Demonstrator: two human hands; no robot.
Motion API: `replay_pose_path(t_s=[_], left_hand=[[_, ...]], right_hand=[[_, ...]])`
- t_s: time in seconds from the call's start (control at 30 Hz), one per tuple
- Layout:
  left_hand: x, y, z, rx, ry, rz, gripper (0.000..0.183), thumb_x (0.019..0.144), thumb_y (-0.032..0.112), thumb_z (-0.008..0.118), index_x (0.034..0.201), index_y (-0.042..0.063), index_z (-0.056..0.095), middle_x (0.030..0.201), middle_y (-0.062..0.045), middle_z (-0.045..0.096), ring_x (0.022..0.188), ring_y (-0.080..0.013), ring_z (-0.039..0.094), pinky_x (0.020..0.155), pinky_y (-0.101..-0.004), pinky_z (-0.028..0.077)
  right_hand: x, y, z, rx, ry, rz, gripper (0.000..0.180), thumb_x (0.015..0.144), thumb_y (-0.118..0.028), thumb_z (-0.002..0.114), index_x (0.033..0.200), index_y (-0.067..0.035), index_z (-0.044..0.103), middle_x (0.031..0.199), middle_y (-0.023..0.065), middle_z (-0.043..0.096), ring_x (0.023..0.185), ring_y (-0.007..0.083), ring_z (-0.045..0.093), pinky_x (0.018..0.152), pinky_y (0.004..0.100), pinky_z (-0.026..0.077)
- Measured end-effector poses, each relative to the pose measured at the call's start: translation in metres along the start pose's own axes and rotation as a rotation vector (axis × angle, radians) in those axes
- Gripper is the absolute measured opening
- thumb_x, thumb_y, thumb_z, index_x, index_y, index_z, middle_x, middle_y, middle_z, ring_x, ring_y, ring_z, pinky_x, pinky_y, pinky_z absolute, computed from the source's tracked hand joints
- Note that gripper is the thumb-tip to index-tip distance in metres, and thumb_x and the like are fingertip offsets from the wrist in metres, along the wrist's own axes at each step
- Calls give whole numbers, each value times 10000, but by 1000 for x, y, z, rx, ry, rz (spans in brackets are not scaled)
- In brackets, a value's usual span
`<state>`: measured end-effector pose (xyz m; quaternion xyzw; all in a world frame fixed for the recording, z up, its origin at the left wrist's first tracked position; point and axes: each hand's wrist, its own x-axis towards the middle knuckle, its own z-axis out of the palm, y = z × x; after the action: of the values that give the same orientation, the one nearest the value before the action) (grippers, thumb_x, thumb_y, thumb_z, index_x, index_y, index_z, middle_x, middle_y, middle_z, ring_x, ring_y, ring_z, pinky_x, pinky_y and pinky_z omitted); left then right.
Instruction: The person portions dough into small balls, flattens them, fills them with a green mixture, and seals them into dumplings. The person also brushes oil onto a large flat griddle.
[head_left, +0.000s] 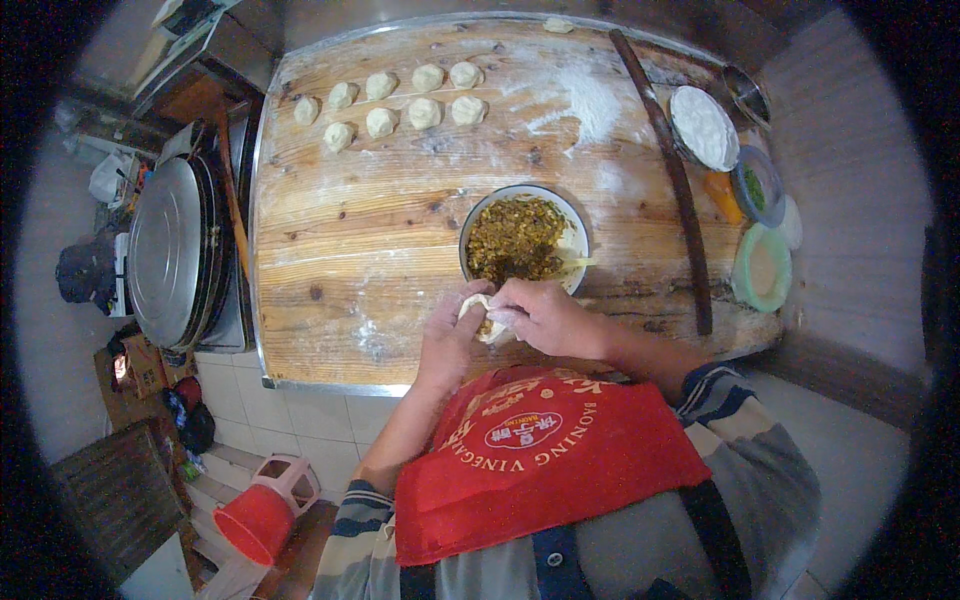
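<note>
Between my hands is a dough wrapper (491, 331) with some brown filling showing inside. My left hand (453, 330) cups it from the left, thumb over its rim. The fingers of my right hand (544, 315) pinch its edge on the right. Just beyond both hands stands a white, dark-rimmed bowl (576, 232) of chopped filling (514, 232), with a pale utensil handle (581, 262) leaning out at its right. Several filled-looking round dough pieces (426, 112) lie in two rows at the far left of the floured wooden board (360, 247).
A long dark rolling pin (671, 180) lies on the right. Beyond it are a bowl of white flour (705, 127), a blue-rimmed bowl with chopped greens (754, 187) and a green bowl (763, 268). Round metal pans (166, 251) stand left of the board, near a wooden stick (232, 187).
</note>
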<state>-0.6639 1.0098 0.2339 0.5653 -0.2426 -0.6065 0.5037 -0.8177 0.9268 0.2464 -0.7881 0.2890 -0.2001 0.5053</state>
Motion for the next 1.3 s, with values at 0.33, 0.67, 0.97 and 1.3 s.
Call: replay_pose_path(t_s=[0.33,0.67,0.97,1.3], left_hand=[[3,12,-10,-163,-156,-111,446,917,166,509,1332,15,441,1208,-109,574,1078,-195,554,891,-319,453],[13,-15,-4,231,147,189,408,1005,338,345,1129,49,604,1067,-98,617,946,-211,566,833,-335,438],[15,-18,-15,-49,-70,-26,652,1003,489,187,1270,-3,522,1184,-122,592,1093,-195,538,960,-330,400],[11,3,7,-493,177,-44,540,1001,443,309,1029,-24,579,943,-126,634,819,-194,616,745,-333,503]], right_hand=[[-2,8,1,255,-18,173,142,892,-87,568,1004,-28,503,720,115,595,561,208,607,488,342,477],[14,-3,9,82,28,-8,148,865,-90,584,969,-15,508,718,175,611,620,324,639,563,428,502],[13,-4,7,-11,40,-103,119,868,-95,590,937,-20,528,707,156,617,624,310,641,531,394,512],[20,-25,0,129,18,12,142,882,-70,565,1018,-35,540,807,124,636,614,223,633,486,336,501]])
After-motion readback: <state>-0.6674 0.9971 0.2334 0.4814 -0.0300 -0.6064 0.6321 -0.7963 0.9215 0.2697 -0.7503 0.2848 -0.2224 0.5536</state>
